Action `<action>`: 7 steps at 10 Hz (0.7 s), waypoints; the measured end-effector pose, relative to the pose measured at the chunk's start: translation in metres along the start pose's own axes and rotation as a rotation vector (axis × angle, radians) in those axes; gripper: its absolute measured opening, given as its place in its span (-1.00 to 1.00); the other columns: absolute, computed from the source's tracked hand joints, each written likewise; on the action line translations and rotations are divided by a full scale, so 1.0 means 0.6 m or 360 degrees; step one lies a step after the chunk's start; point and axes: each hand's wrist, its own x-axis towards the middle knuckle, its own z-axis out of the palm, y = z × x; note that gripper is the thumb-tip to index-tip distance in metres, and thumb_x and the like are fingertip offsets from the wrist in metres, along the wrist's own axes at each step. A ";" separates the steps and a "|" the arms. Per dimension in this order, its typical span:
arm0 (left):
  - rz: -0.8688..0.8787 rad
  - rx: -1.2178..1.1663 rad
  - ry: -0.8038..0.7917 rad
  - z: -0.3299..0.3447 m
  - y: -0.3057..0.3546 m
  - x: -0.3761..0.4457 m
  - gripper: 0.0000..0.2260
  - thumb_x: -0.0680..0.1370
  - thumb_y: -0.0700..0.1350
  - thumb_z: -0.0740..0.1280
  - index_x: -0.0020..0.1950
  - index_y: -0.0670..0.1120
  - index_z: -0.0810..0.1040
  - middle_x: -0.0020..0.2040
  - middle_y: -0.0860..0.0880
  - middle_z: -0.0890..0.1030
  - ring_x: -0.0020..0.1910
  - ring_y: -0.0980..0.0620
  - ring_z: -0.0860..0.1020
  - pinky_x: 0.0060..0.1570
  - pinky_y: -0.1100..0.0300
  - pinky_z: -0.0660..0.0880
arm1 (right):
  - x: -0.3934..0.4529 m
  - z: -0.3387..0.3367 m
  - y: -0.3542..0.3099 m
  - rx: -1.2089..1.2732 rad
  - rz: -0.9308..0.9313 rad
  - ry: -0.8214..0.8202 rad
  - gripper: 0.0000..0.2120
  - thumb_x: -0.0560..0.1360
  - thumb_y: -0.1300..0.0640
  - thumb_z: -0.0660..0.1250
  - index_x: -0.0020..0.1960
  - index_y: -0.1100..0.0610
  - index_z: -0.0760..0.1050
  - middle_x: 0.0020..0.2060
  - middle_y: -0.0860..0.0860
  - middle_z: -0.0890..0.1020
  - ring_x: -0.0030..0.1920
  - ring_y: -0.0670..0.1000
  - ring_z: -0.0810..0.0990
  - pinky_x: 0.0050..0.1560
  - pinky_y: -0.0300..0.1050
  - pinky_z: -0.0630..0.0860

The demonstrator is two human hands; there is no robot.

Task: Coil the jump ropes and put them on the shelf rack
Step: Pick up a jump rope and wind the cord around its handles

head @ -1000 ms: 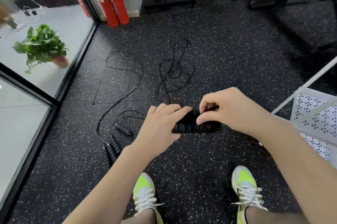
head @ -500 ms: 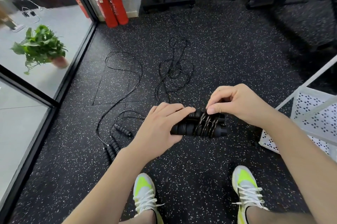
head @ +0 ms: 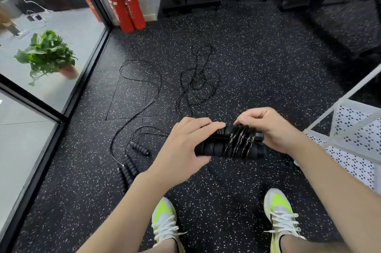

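Observation:
My left hand (head: 185,143) grips the left end of a pair of black jump rope handles (head: 214,146) held side by side above the floor. Several turns of thin black cord (head: 239,143) wrap around the handles' right half. My right hand (head: 266,129) pinches the cord at the top of the wraps, and its palm covers the handles' right end. The loose rest of this cord (head: 195,85) lies tangled on the floor ahead. Other black jump ropes lie at the left, with their handles (head: 127,168) together and a long cord loop (head: 142,79). The white shelf rack (head: 350,121) stands at the right.
Two red fire extinguishers (head: 123,3) stand against the far wall. A glass partition with a black frame (head: 82,79) runs along the left, with a potted plant (head: 47,55) behind it. Black gym equipment bases (head: 191,5) stand at the back. My two shoes (head: 165,219) are below.
My right hand has wound more cord around the handles, so the band of wraps is wider. The hand has moved from above the wraps to their right end. My left hand keeps its grip.

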 end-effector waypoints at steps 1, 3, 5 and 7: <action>-0.0042 -0.0036 0.0188 -0.006 0.009 0.003 -0.39 0.37 -0.24 0.47 0.42 0.04 0.54 0.28 0.14 0.53 0.21 -0.01 0.46 0.28 0.02 0.43 | 0.009 0.032 0.019 0.0141 0.0099 0.0084 -0.62 0.55 -0.01 0.28 -0.21 0.30 0.57 -0.35 -0.01 0.63 -0.32 -0.16 0.56 -0.08 -0.18 0.47; -0.0143 -0.0171 0.0211 -0.013 0.020 0.002 -0.32 0.31 -0.32 0.54 0.41 0.03 0.56 0.28 0.20 0.51 0.26 0.02 0.49 0.32 0.28 0.37 | -0.031 0.111 -0.047 0.0549 0.0411 0.0330 -0.72 0.67 0.40 0.08 -0.11 0.18 0.44 -0.45 0.01 0.50 -0.63 -0.45 0.37 -0.42 -0.57 0.34; -0.0125 -0.0020 0.0326 -0.013 0.026 0.007 -0.40 0.36 -0.23 0.47 0.40 0.01 0.56 0.24 0.09 0.57 0.19 -0.03 0.50 0.25 -0.02 0.47 | -0.007 0.100 0.058 0.0610 0.0609 0.0634 -0.55 0.70 0.28 0.09 -0.35 0.04 0.32 -0.53 -0.03 0.40 -0.51 -0.09 0.39 -0.52 -0.39 0.30; -0.0080 -0.0050 0.0230 -0.019 0.025 0.005 -0.36 0.34 -0.30 0.54 0.40 0.00 0.57 0.26 0.10 0.56 0.18 -0.02 0.49 0.29 0.14 0.41 | -0.003 0.092 -0.006 0.0947 0.0151 0.0262 -0.36 0.65 -0.08 0.10 -0.57 0.05 0.50 -0.55 -0.09 0.52 -0.53 -0.10 0.52 -0.45 -0.25 0.49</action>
